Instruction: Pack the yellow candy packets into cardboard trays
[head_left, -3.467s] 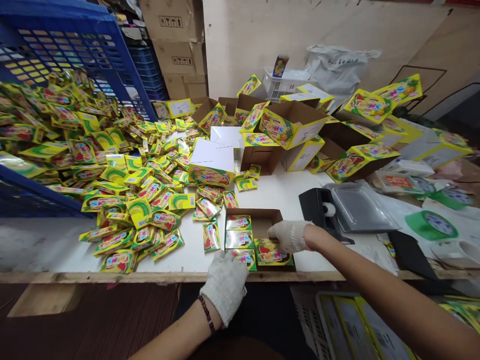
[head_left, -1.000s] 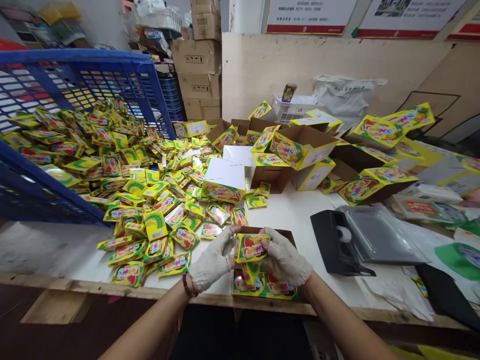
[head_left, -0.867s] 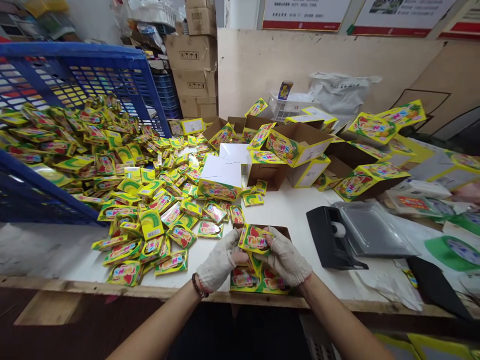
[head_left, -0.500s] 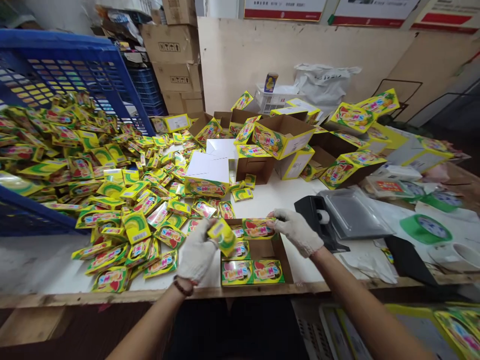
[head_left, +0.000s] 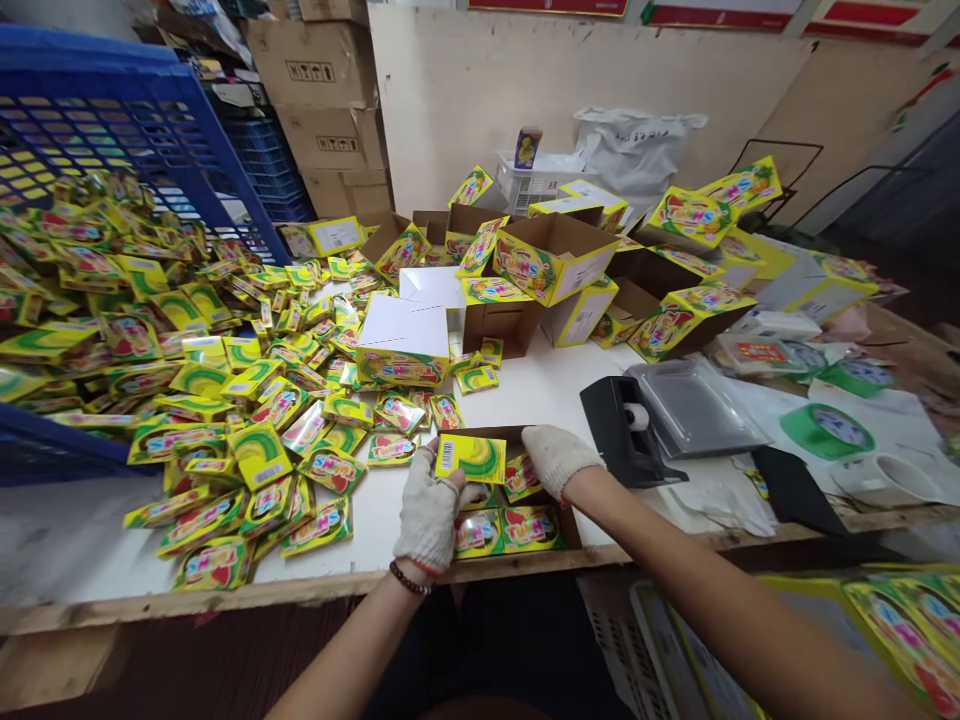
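My left hand (head_left: pixel 429 515), in a white knit glove, grips a small yellow-and-green packet box (head_left: pixel 471 458), its barcode side up. This box is above the left back part of an open brown carton (head_left: pixel 572 532) at the table's front. My gloved right hand (head_left: pixel 559 460) reaches down over the carton's back right side. Its fingertips are mostly hidden, closed at a tilted small "TWINS" box (head_left: pixel 519 478). Flat in the carton's front lie two more small boxes (head_left: pixel 531 528), side by side.
A large pile of small boxes (head_left: pixel 255 455) spills from a tipped blue crate (head_left: pixel 225 150) on the left. Printed display cartons (head_left: pixel 555 262) crowd the back. On the right are a black tape dispenser (head_left: pixel 622 440), a clear plastic tray (head_left: pixel 697 415) and green tape (head_left: pixel 827 430).
My left hand has moved right, bringing its small box over the carton and turning it level. My right hand has lowered into the carton, and its box is now tilted.
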